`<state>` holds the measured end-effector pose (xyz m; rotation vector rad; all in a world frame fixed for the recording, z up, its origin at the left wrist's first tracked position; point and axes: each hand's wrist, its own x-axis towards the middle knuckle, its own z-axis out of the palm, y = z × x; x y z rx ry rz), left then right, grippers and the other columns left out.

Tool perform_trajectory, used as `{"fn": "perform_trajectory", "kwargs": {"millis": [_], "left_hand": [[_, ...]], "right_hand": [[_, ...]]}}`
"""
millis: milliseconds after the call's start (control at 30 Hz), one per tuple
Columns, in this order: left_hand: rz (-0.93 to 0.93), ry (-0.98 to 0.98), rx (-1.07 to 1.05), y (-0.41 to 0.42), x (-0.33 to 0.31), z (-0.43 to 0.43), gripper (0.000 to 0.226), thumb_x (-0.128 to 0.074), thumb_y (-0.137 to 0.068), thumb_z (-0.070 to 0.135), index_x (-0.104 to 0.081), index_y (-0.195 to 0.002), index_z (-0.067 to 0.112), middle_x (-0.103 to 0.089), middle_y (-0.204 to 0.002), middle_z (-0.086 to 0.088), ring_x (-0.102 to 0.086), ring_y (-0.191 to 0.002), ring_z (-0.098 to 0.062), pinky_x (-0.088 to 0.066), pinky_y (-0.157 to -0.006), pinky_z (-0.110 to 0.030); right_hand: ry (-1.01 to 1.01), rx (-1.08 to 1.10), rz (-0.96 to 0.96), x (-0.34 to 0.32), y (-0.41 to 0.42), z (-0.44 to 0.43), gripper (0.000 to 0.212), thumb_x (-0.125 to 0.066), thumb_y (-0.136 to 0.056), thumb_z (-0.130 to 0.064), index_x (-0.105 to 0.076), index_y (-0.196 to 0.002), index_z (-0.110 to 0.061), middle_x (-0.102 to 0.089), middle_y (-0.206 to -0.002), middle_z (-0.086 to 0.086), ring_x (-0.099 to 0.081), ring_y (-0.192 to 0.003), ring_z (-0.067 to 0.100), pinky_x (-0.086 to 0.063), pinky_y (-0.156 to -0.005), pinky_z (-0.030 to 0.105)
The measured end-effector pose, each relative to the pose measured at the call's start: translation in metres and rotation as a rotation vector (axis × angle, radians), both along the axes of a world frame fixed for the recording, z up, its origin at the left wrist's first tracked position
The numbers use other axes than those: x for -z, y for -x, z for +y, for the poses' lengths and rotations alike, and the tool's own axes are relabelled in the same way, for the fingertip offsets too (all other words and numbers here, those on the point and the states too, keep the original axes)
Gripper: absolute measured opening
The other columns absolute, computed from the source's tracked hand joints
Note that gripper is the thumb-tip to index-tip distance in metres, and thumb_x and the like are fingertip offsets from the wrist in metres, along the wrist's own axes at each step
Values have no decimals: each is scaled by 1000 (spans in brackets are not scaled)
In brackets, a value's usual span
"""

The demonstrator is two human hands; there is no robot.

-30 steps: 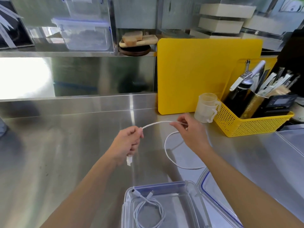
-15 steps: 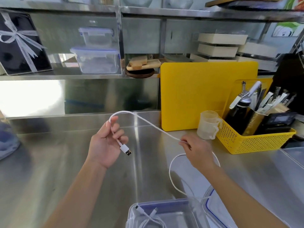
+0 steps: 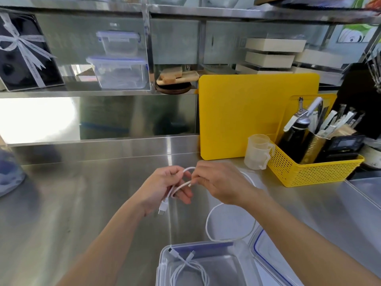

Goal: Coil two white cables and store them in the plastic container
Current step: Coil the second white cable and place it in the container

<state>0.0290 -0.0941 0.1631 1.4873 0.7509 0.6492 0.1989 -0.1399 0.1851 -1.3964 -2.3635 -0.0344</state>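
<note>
I have both hands raised over the middle of the table point(image 3: 82, 203), close together. The left hand point(image 3: 162, 186) has its grip closed on the white cable point(image 3: 206, 221) near one end. Its fingers are curled over a small loop, and the plug point(image 3: 162, 208) hangs out below the palm. The right hand point(image 3: 218, 182) is just beside it, and its grip pinches the same cable where that small loop comes round. From under the right hand the rest of the cable runs out in a wide loop on the table, and the near edge of the loop reaches the far rim of the plastic container point(image 3: 165, 263).

The container stands open at the bottom of my view, between the two forearms. The coiled cable point(image 3: 191, 271) lies inside it, with both its plugs pointing toward the far left corner. The lid point(image 3: 259, 244) lies flat just to the right of the container, partly hidden by my right forearm.

At the back a yellow cutting board point(image 3: 247, 116) stands upright against the wall. A clear measuring cup point(image 3: 257, 151) stands in front of its lower right corner, just beside a yellow basket point(image 3: 309, 172) that holds a dark bottle point(image 3: 292, 139) and some wrapped sticks. On the shelf above, two clear lidded boxes point(image 3: 119, 71) are stacked, and a dark box with a white ribbon point(image 3: 24, 52) stands well to their left
</note>
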Motion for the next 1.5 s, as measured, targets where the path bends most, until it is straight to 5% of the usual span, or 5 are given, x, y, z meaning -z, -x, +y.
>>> {"fn": "perform_trajectory", "kwargs": {"millis": [333,533,767,1333,1500], "left_hand": [[-340,395,233,6,-4,0,21,-46,-87,17,-62,-80,6,-33,-40,10,-13,-35,-5,-18,-37,-15],[-566,333,27,16,-43,9,9,-62,-67,18,-65,-67,9,-12,-48,7,-6,-38,-9,-17,-33,-15],[-751,288,-86,27,-84,27,11,-65,-64,21,-62,-66,11,-12,-47,8,-6,-39,-8,-19,-31,-16],[-849,327,-101,-4,-106,31,30,-32,-98,20,-53,-77,11,-31,-39,8,-29,-29,-6,-44,-43,-20],[-996,399,-157,3,-96,38,29,-33,-99,21,-52,-77,13,-31,-41,7,-30,-30,-9,-54,-54,-23]], "right_hand": [[137,188,330,-4,-6,2,25,-55,-86,-35,-57,-89,-10,-50,-67,-4,-44,-61,14,-33,-55,23],[152,297,643,-5,-20,11,18,-61,-86,-17,-48,-95,-24,-56,-88,-4,-55,-87,15,-46,-77,27],[-53,456,1026,-11,-43,26,25,-66,-79,-6,-55,-67,-25,-59,-66,-2,-56,-65,15,-44,-59,19],[36,541,624,-32,-61,57,27,-45,-94,-28,-58,-78,-10,-42,-56,-4,-39,-56,17,-29,-55,35],[122,445,959,-16,-58,52,13,-64,-83,-21,-53,-89,-22,-52,-71,2,-50,-69,15,-39,-60,28]]}}
